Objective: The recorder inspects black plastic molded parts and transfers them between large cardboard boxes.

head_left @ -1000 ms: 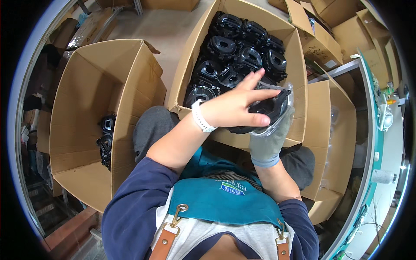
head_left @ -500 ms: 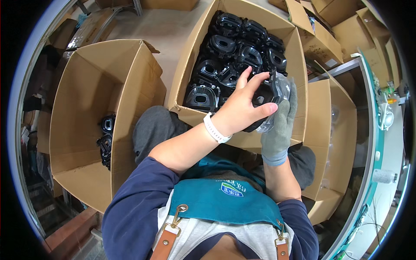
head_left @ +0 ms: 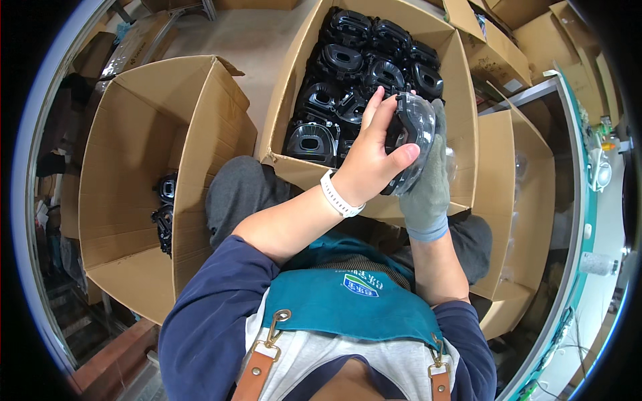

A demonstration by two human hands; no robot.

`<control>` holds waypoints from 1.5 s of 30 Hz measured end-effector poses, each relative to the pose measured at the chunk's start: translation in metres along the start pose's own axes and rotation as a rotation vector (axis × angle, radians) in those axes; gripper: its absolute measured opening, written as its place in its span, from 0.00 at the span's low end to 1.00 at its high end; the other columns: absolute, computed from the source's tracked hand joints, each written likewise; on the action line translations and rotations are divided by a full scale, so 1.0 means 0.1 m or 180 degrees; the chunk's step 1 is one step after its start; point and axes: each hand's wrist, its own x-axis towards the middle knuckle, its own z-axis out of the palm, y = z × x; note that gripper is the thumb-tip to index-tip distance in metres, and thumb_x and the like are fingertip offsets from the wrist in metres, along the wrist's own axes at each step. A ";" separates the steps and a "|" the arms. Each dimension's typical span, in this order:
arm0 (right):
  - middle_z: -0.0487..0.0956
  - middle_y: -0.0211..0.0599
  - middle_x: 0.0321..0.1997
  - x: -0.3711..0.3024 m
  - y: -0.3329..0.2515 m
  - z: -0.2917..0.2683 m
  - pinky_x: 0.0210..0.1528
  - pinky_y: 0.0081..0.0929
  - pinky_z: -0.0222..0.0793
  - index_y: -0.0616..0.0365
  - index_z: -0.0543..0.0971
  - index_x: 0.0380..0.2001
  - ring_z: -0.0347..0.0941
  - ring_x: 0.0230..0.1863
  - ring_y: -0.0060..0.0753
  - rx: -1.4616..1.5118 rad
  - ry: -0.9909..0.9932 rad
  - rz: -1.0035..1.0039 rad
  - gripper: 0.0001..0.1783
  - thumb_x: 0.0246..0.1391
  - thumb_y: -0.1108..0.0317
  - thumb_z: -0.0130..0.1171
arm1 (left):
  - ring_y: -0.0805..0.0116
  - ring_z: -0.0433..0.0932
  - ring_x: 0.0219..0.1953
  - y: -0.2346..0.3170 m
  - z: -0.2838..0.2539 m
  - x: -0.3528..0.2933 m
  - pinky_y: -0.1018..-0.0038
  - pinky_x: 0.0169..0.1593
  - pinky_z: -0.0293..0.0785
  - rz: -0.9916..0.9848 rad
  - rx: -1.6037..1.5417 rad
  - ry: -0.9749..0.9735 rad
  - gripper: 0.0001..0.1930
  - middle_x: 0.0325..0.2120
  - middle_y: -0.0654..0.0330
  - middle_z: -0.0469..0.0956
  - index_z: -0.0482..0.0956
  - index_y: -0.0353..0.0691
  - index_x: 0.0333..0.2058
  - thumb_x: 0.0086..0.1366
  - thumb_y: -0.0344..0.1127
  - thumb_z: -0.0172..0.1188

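Observation:
Between my two hands is a black plastic housing with a clear cover (head_left: 424,123), held tilted over the near right part of a cardboard box (head_left: 279,110). My bare left hand (head_left: 374,150), a white band at its wrist, grips the black side with its thumb across the near edge. My right hand (head_left: 431,184), in a grey glove, supports the clear side from the right; its fingers are partly hidden. The cover lies against the black part, but I cannot tell whether it is fully seated. Several similar black housings (head_left: 342,59) fill the box in rows.
On the left stands a deep open carton (head_left: 127,140) with a few black parts (head_left: 165,214) inside. An open box (head_left: 498,200) at my right holds clear plastic pieces. A green-edged bench (head_left: 575,220) runs along the far right, with more cartons (head_left: 491,63) behind.
The clear cover, earlier sticking out loosely on the right, now lies closer against the black housing. Both hands have turned the piece slightly, and the right glove has shifted lower behind it.

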 end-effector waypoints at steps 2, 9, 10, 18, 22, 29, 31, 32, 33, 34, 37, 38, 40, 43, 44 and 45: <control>0.70 0.33 0.59 -0.01 0.09 -0.13 0.59 0.29 0.63 0.55 0.65 0.61 0.67 0.57 0.28 0.0972 -0.0698 0.0483 0.28 0.66 0.48 0.40 | 0.41 0.34 0.69 0.01 0.00 -0.04 0.55 0.68 0.36 0.0133 0.0000 0.0067 0.41 0.62 0.47 0.57 0.59 0.40 0.60 0.55 0.61 0.58; 0.70 0.35 0.57 -0.06 0.12 -0.04 0.56 0.27 0.65 0.58 0.64 0.60 0.67 0.55 0.27 0.0779 -0.0053 0.0275 0.28 0.63 0.52 0.49 | 0.45 0.49 0.67 -0.09 -0.11 0.01 0.57 0.65 0.47 0.0492 0.0591 -0.0029 0.36 0.64 0.42 0.55 0.63 0.38 0.61 0.64 0.59 0.49; 0.70 0.35 0.57 -0.03 0.10 -0.02 0.56 0.27 0.65 0.58 0.64 0.60 0.67 0.55 0.27 0.0773 -0.0042 0.0267 0.28 0.63 0.52 0.49 | 0.46 0.61 0.60 -0.04 -0.14 0.02 0.62 0.60 0.55 0.0830 0.1496 0.0257 0.29 0.57 0.43 0.64 0.72 0.34 0.53 0.66 0.54 0.49; 0.57 0.47 0.64 0.16 0.08 0.02 0.61 0.37 0.59 0.64 0.51 0.64 0.59 0.61 0.40 -0.1445 0.0248 -0.1751 0.59 0.34 0.58 0.76 | 0.69 0.73 0.39 0.13 0.17 -0.08 0.71 0.47 0.69 -0.0536 -0.1567 0.1390 0.25 0.37 0.56 0.77 0.73 0.36 0.45 0.74 0.52 0.35; 0.55 0.54 0.65 0.00 0.11 0.07 0.61 0.42 0.61 0.64 0.45 0.65 0.58 0.63 0.49 -0.4431 0.0607 -0.2267 0.61 0.35 0.62 0.76 | 0.67 0.75 0.35 0.11 -0.05 -0.01 0.72 0.43 0.73 -0.0850 -0.1165 0.1991 0.29 0.32 0.60 0.76 0.73 0.38 0.40 0.73 0.57 0.29; 0.70 0.47 0.54 -0.09 -0.05 -0.04 0.58 0.29 0.62 0.66 0.65 0.58 0.66 0.57 0.35 -0.0820 -0.0792 -0.1226 0.24 0.56 0.76 0.48 | 0.62 0.77 0.40 0.17 -0.53 0.28 0.64 0.46 0.74 -0.0453 -0.2676 0.1385 0.22 0.39 0.57 0.78 0.74 0.40 0.43 0.71 0.49 0.36; 0.72 0.43 0.49 -0.13 -0.08 -0.01 0.53 0.26 0.65 0.66 0.66 0.55 0.67 0.51 0.30 -0.1272 -0.0580 -0.0878 0.20 0.59 0.74 0.47 | 0.62 0.77 0.42 0.14 -0.50 0.26 0.65 0.47 0.73 -0.0458 -0.2780 0.1410 0.22 0.40 0.57 0.78 0.74 0.39 0.44 0.71 0.49 0.37; 0.73 0.38 0.44 -0.14 -0.09 0.00 0.48 0.24 0.67 0.66 0.68 0.52 0.69 0.44 0.24 -0.1711 -0.0376 -0.0523 0.17 0.62 0.71 0.47 | 0.62 0.77 0.43 0.12 -0.46 0.24 0.65 0.49 0.73 -0.0453 -0.2879 0.1444 0.21 0.41 0.57 0.78 0.74 0.39 0.45 0.71 0.48 0.37; 0.72 0.32 0.36 -0.08 0.15 -0.12 0.42 0.19 0.66 0.66 0.70 0.48 0.66 0.36 0.18 -0.3009 -0.0042 -0.2278 0.14 0.62 0.72 0.48 | 0.62 0.76 0.46 0.10 -0.35 0.24 0.66 0.52 0.71 -0.0194 -0.2635 0.1575 0.22 0.43 0.58 0.78 0.74 0.39 0.46 0.71 0.48 0.38; 0.72 0.32 0.36 -0.11 0.16 -0.11 0.42 0.19 0.66 0.66 0.70 0.48 0.66 0.36 0.18 -0.3008 -0.0043 -0.2277 0.14 0.62 0.72 0.48 | 0.62 0.76 0.46 0.15 -0.30 0.22 0.66 0.53 0.70 -0.0272 -0.2863 0.1593 0.21 0.44 0.58 0.78 0.75 0.38 0.46 0.70 0.47 0.39; 0.72 0.32 0.36 -0.18 0.21 -0.13 0.39 0.18 0.66 0.66 0.70 0.46 0.66 0.34 0.16 -0.0919 -0.0227 -0.0829 0.13 0.61 0.69 0.51 | 0.62 0.76 0.46 0.06 -0.31 0.18 0.66 0.53 0.70 -0.0258 -0.2883 0.1630 0.21 0.44 0.59 0.78 0.75 0.39 0.46 0.70 0.47 0.39; 0.72 0.32 0.36 -0.18 0.23 -0.17 0.39 0.18 0.66 0.66 0.70 0.46 0.66 0.34 0.16 -0.0916 -0.0223 -0.0837 0.13 0.61 0.69 0.51 | 0.62 0.76 0.46 0.03 -0.31 0.17 0.66 0.53 0.70 -0.0404 -0.2943 0.1605 0.21 0.44 0.59 0.78 0.75 0.39 0.45 0.70 0.47 0.39; 0.72 0.31 0.35 -0.17 0.24 -0.19 0.40 0.19 0.66 0.65 0.71 0.46 0.67 0.34 0.18 -0.1294 -0.0377 -0.1245 0.13 0.63 0.67 0.51 | 0.62 0.76 0.46 0.04 -0.31 0.18 0.66 0.53 0.70 -0.0546 -0.2995 0.1574 0.21 0.44 0.59 0.78 0.75 0.39 0.45 0.70 0.47 0.39; 0.74 0.33 0.36 -0.13 0.00 -0.10 0.41 0.21 0.67 0.65 0.74 0.44 0.69 0.36 0.21 -0.1345 -0.0546 -0.0936 0.14 0.65 0.65 0.47 | 0.62 0.76 0.46 0.09 -0.35 0.22 0.65 0.52 0.71 -0.0426 -0.2861 0.1400 0.21 0.43 0.58 0.79 0.75 0.39 0.45 0.70 0.47 0.38; 0.74 0.33 0.36 -0.11 -0.02 -0.10 0.41 0.21 0.67 0.65 0.74 0.44 0.69 0.36 0.21 -0.1341 -0.0539 -0.0942 0.14 0.65 0.65 0.47 | 0.62 0.77 0.45 0.10 -0.38 0.26 0.65 0.52 0.72 -0.0343 -0.2771 0.1343 0.22 0.43 0.57 0.79 0.75 0.38 0.45 0.70 0.47 0.37; 0.74 0.35 0.43 -0.08 -0.04 -0.13 0.45 0.20 0.68 0.64 0.72 0.47 0.71 0.39 0.22 -0.0558 -0.0339 -0.0697 0.16 0.66 0.64 0.45 | 0.61 0.77 0.45 0.11 -0.39 0.27 0.65 0.51 0.72 -0.0258 -0.2690 0.1290 0.22 0.42 0.56 0.79 0.75 0.38 0.44 0.70 0.47 0.37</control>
